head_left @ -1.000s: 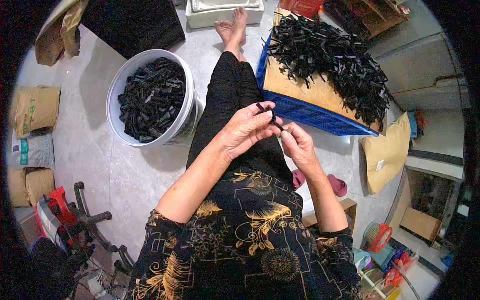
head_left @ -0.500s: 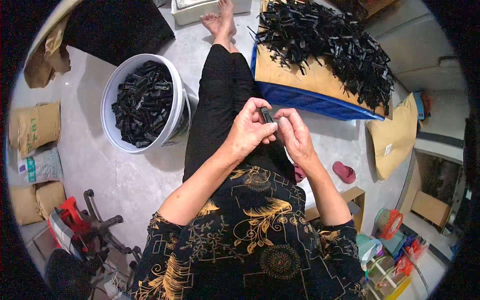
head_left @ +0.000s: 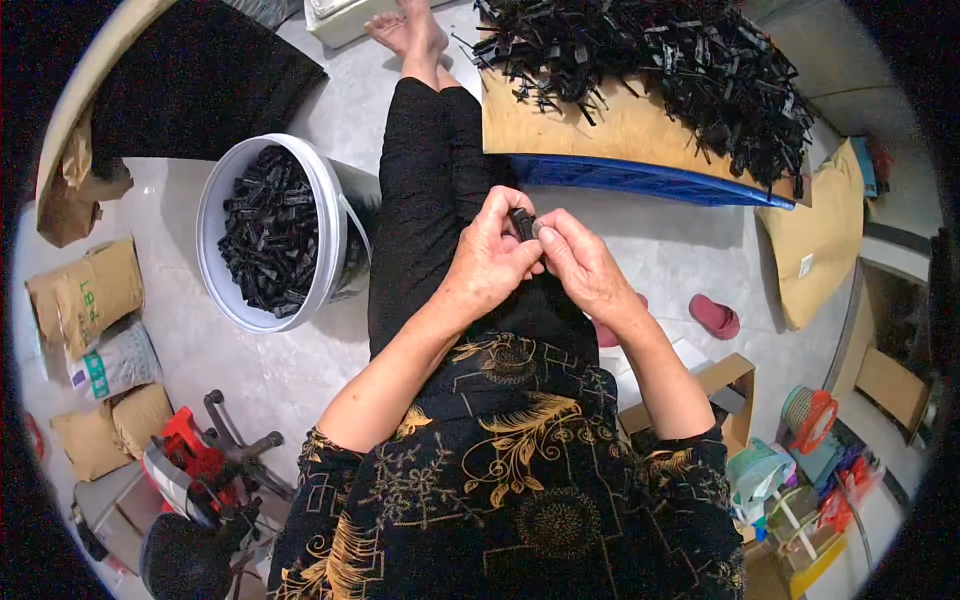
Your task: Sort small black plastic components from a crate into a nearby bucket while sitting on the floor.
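Observation:
Above my lap, my left hand (head_left: 484, 258) is closed round a small black plastic part (head_left: 521, 221), with the thumb below it and the curled fingers above. My right hand (head_left: 588, 268) meets it from the other side, its thumb and forefinger pinched at the part's right end. Much of the part is hidden by the fingers. To the left, a white bucket (head_left: 206, 262) holds many black plastic parts (head_left: 268, 232) of similar look. A heap of thin, loose black parts (head_left: 660, 70) covers most of a wooden board (head_left: 530, 125) ahead on the right.
The board rests on a blue crate (head_left: 640, 182). A pink slipper (head_left: 714, 316) lies on the floor near a tan sack (head_left: 820, 240). An open cardboard box (head_left: 738, 385) stands by my right elbow. At lower left are a chair base (head_left: 240, 440) and several packages (head_left: 100, 300).
My right hand has closed in on the part, its fingertips now pinching the end. The whole view has shifted and turned slightly; bucket and board appear moved with it.

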A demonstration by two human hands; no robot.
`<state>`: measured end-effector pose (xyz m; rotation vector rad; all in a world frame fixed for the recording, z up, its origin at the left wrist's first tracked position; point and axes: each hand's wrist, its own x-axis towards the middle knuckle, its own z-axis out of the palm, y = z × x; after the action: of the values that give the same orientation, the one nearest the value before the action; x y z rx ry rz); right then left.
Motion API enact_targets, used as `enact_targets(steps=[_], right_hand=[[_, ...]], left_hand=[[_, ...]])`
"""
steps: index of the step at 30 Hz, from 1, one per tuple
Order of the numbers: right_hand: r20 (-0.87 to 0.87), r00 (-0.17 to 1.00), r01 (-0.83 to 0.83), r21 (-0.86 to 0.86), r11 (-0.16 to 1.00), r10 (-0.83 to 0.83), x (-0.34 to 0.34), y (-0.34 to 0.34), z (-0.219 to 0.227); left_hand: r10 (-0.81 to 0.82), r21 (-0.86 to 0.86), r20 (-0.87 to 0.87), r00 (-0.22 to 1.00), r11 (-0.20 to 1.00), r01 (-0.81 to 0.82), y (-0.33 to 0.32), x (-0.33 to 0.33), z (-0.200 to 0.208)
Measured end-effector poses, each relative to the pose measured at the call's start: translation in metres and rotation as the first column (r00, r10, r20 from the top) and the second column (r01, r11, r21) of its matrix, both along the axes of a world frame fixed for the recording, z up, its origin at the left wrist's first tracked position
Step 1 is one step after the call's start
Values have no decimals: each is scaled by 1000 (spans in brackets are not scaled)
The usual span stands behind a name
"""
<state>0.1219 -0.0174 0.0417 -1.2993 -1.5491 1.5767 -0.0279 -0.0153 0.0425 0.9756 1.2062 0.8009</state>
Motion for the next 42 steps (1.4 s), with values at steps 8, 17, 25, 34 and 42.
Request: enact_targets(steps=[8, 17, 25, 34, 42], right_hand=[[-73, 997, 27, -50, 998, -31, 3, 1, -10], [18, 991, 126, 156, 980, -130, -11, 0, -23], [36, 985, 159, 174, 972, -168, -21, -5, -15], [-243, 951, 160, -136, 978, -190, -33, -2, 4], [-305, 943, 87, -150, 985, -130, -37, 0, 26]], left_hand=[[-64, 97, -261, 963, 991, 93, 7, 8, -1], [74, 448, -597, 799, 857, 255, 5, 8, -3], [118, 524, -509, 853, 829, 197, 0, -1, -1], [221, -117, 605, 765, 975, -190, 0, -45, 23], [82, -86, 650, 755, 996, -35, -24, -54, 20]])
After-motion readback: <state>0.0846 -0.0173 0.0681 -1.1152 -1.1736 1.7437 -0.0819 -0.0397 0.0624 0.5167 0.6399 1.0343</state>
